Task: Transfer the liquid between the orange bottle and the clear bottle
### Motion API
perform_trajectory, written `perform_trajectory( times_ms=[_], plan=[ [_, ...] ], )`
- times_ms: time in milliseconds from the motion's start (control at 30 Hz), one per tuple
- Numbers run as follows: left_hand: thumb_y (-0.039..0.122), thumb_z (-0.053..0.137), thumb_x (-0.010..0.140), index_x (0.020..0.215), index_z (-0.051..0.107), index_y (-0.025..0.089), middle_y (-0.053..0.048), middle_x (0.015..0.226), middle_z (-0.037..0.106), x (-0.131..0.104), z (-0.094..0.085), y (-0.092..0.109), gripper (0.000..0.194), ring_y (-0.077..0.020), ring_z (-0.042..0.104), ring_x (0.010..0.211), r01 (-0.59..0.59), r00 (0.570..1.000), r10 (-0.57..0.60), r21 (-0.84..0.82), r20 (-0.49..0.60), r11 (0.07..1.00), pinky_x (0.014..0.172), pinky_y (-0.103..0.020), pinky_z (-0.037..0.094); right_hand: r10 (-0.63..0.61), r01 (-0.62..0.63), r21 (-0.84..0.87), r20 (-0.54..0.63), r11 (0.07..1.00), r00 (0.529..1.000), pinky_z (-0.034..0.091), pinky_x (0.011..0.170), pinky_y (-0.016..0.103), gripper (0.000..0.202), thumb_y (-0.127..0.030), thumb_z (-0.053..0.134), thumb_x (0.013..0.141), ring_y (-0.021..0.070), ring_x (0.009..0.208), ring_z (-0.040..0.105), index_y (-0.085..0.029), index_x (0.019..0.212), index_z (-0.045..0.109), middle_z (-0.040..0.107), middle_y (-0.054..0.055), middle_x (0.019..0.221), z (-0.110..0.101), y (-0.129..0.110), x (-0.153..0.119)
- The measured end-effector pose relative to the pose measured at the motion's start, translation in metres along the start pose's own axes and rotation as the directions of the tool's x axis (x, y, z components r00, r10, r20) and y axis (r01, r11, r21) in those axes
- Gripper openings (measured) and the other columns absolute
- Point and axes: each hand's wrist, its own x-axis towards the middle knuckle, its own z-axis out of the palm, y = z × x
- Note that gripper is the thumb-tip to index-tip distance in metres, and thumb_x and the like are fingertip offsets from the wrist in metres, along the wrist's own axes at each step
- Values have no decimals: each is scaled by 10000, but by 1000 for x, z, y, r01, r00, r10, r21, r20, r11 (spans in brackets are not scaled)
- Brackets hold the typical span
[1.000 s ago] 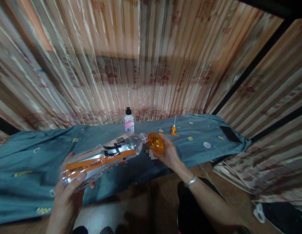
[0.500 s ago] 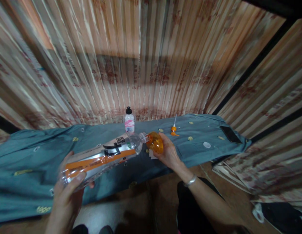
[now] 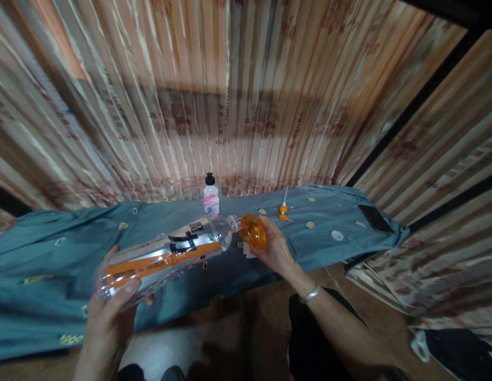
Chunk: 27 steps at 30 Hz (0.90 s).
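Observation:
In the head view, a large clear plastic drink bottle (image 3: pixel 190 241) with a silver and orange label lies tilted, its neck pointing right. My left hand (image 3: pixel 116 301) is wrapped round its base end. An amber translucent bottle (image 3: pixel 253 231) is gripped in my right hand (image 3: pixel 276 248), its opening turned toward the clear bottle's neck. The two mouths meet, or nearly so; I cannot tell whether they touch. Beyond them, an orange pump top (image 3: pixel 283 210) with a pale dip tube lies on the cloth. Liquid inside the clear bottle is hard to make out.
A clear bottle with a black cap and pink label (image 3: pixel 211 197) stands at the back. The teal patterned cloth (image 3: pixel 317 248) covers a narrow table. A dark phone-like slab (image 3: pixel 375 218) and a pale disc (image 3: pixel 337 235) lie to the right. Striped curtains (image 3: pixel 246 106) hang behind.

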Motion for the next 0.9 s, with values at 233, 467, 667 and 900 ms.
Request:
perform_trajectory(
  times_ms=[233, 467, 667, 900],
  plan=[
    [349, 1026, 529, 1353, 741, 302, -6, 1079, 748, 1, -1, -1, 873, -154, 655, 553, -1, 1000, 1, 6, -5, 1000, 390, -255, 536, -5, 5, -7, -11, 1000, 1000, 548, 1209, 593, 896, -210, 835, 718, 374, 1397, 676, -194, 1557, 522, 706, 177, 1479, 0, -1, 0],
    [338, 1023, 539, 1341, 753, 301, 6, 1073, 753, 0, 0, -1, 846, -150, 659, 556, -12, 1000, 12, 7, -5, 1000, 391, -249, 536, 13, -13, 2, 7, 1000, 1000, 542, 1217, 579, 904, -212, 851, 714, 365, 1409, 670, -214, 1556, 523, 697, 169, 1496, 0, -2, 0],
    [307, 1024, 470, 1295, 770, 274, -21, 1039, 777, 6, -6, 0, 864, -179, 664, 560, 13, 1000, -13, 11, -8, 1000, 381, -268, 517, 11, -11, 5, 0, 1000, 1000, 535, 1226, 596, 922, -207, 854, 704, 374, 1437, 651, -199, 1561, 515, 688, 181, 1513, 1, 0, 0],
    [338, 1025, 531, 1342, 765, 314, 5, 1113, 763, 1, -2, 0, 852, -142, 656, 588, -6, 1000, 6, -4, -11, 1000, 401, -232, 532, 23, -24, 17, 3, 1000, 1000, 544, 1219, 582, 884, -206, 863, 702, 366, 1409, 672, -199, 1527, 545, 707, 177, 1488, -1, -2, 1]
  ],
)
